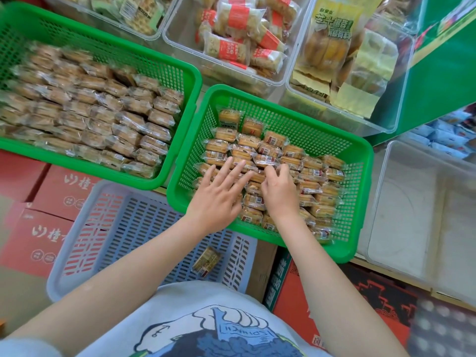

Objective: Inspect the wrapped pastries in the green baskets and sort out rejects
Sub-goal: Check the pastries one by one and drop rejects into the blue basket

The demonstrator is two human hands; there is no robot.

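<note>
Two green baskets hold clear-wrapped square pastries. The left green basket [180, 73] is nearly full of them [103, 117]. The right green basket [360, 176] holds rows of wrapped pastries [314, 173]. My left hand [219, 194] lies flat on the pastries in the right basket, fingers straight and spread. Beside it, my right hand [279, 188] has its fingers curled down among the pastries; what they grip is hidden. One lone wrapped pastry [206, 261] lies in the pale blue basket [108, 228] below.
Clear tubs at the back hold red-labelled snack packs [237, 45] and yellow bread packs [332, 52]. An empty clear tub [422, 217] stands right of the basket. Red cartons [38, 228] lie under the baskets. A green display wall [443, 73] rises at the right.
</note>
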